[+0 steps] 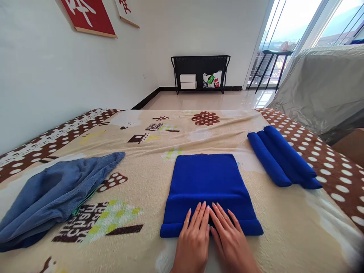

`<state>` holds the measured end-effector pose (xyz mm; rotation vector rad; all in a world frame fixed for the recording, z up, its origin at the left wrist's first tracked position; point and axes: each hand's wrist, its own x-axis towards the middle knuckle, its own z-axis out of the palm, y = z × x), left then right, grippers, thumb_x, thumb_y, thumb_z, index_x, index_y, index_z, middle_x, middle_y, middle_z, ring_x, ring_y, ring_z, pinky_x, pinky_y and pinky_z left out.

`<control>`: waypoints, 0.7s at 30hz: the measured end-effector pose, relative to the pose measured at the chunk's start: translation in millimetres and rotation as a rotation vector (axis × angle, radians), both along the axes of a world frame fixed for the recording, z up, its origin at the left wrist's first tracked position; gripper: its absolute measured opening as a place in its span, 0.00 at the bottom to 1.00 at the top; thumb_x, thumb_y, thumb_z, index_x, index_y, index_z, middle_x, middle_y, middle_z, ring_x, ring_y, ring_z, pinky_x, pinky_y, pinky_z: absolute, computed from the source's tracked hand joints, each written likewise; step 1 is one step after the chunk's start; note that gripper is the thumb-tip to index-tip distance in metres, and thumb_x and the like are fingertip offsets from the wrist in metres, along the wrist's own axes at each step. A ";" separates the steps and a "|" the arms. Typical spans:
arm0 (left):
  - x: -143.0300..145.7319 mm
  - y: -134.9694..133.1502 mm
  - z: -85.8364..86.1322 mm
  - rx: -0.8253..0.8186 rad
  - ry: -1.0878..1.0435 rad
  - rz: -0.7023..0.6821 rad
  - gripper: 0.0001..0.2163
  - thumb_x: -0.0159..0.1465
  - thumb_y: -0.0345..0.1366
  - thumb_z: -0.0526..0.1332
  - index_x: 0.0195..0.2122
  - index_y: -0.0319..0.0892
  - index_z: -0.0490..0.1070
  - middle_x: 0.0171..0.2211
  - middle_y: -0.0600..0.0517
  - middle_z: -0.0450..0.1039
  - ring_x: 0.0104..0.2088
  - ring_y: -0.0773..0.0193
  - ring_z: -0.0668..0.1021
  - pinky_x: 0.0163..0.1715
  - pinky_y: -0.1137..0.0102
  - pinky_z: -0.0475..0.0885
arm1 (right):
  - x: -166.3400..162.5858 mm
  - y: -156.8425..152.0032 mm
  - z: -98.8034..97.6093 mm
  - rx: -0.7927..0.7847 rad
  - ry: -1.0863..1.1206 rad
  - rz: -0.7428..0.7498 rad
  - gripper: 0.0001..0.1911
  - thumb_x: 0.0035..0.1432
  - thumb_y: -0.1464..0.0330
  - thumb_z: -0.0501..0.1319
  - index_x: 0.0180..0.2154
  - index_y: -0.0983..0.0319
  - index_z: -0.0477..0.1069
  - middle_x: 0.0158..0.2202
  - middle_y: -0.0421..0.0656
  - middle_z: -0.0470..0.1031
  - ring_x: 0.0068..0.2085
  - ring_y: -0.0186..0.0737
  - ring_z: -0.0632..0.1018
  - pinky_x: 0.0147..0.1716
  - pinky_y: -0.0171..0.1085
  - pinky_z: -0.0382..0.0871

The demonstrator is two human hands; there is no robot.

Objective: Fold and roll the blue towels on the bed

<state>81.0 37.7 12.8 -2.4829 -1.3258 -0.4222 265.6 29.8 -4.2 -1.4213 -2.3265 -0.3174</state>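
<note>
A royal-blue towel [204,174] lies spread in front of me, and its near edge is turned over into a low roll. My left hand [195,235] rests on the rolled edge with its fingers stretched out flat. Beside it, my right hand [229,237] lies on the same roll, fingers extended and spread a little; the fingertips of both hands nearly meet. Neither hand grips anything. To the right are several rolled blue towels [280,159] lying side by side. A crumpled grey-blue cloth [65,189] lies in a heap on the left.
Everything lies on a beige patterned blanket [148,174] with brown polka-dot borders. Beyond it, a black rack [201,68] holding a white box [188,80] stands against the wall. A sheet-covered piece of furniture [327,79] and a black stool [271,64] are at the right.
</note>
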 end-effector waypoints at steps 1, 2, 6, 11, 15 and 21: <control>-2.6 2.4 -1.1 -0.020 0.012 0.040 0.25 0.71 0.36 0.52 0.69 0.41 0.54 0.67 0.51 0.60 0.67 0.60 0.63 0.62 0.61 0.60 | 4.5 1.9 -2.2 -0.013 -0.007 -0.031 0.30 0.69 0.61 0.52 0.68 0.61 0.53 0.67 0.43 0.61 0.65 0.40 0.66 0.63 0.42 0.52; -9.4 4.5 -2.9 -0.035 0.019 0.099 0.26 0.71 0.39 0.52 0.69 0.43 0.53 0.68 0.52 0.59 0.66 0.59 0.64 0.61 0.59 0.61 | 12.8 3.0 -5.3 -0.025 -0.009 -0.085 0.31 0.69 0.58 0.52 0.69 0.60 0.52 0.67 0.43 0.60 0.65 0.42 0.66 0.63 0.44 0.52; -54.2 8.6 -11.8 -0.074 0.017 0.284 0.26 0.73 0.37 0.51 0.70 0.48 0.48 0.69 0.53 0.56 0.67 0.58 0.62 0.63 0.55 0.56 | 60.2 1.4 -18.4 -0.058 -0.006 -0.269 0.34 0.70 0.54 0.48 0.70 0.60 0.47 0.69 0.45 0.56 0.67 0.48 0.62 0.63 0.51 0.50; -81.9 3.8 -5.5 -0.004 -0.080 0.183 0.23 0.72 0.31 0.52 0.68 0.45 0.56 0.66 0.48 0.64 0.65 0.58 0.66 0.66 0.55 0.47 | 89.3 -6.7 -17.9 -0.054 0.000 -0.216 0.30 0.70 0.61 0.48 0.70 0.59 0.48 0.69 0.47 0.57 0.68 0.50 0.61 0.62 0.53 0.49; -89.3 -13.7 12.4 0.066 -0.257 0.048 0.18 0.69 0.29 0.57 0.59 0.46 0.70 0.58 0.48 0.74 0.58 0.60 0.74 0.61 0.61 0.55 | 105.2 -22.2 -10.0 0.048 0.083 -0.059 0.26 0.66 0.67 0.54 0.65 0.53 0.60 0.65 0.46 0.65 0.62 0.48 0.70 0.56 0.49 0.55; -103.8 -26.0 5.5 0.018 -0.178 -0.088 0.17 0.66 0.24 0.57 0.55 0.40 0.72 0.49 0.48 0.80 0.49 0.61 0.79 0.55 0.65 0.60 | 129.0 -31.7 -14.7 0.021 0.008 0.119 0.24 0.63 0.70 0.57 0.60 0.58 0.66 0.54 0.42 0.77 0.52 0.41 0.77 0.53 0.42 0.58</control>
